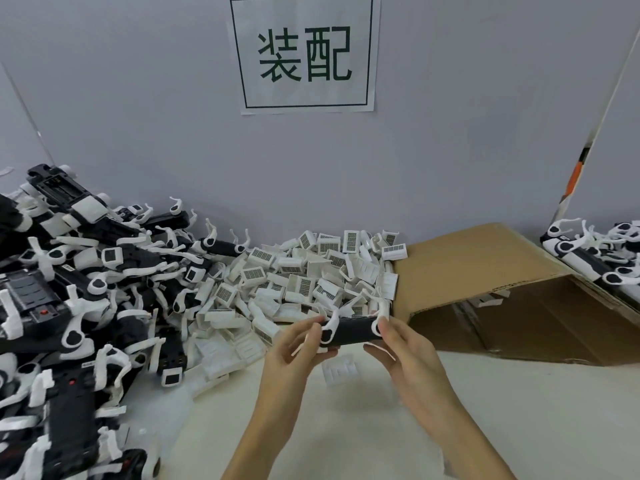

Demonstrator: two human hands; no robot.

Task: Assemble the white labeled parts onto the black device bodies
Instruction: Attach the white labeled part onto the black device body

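Left hand (pixel 294 344) and right hand (pixel 398 344) are both gripping one black body (pixel 349 330); keeping it level, ends pinched firmly, before seating a white part (pixel 337 370).

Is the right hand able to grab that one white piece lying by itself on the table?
Probably not right away. The right hand and left hand both hold the black device body. The lone white part lies just beneath, uncovered, so freeing the right hand should be enough.
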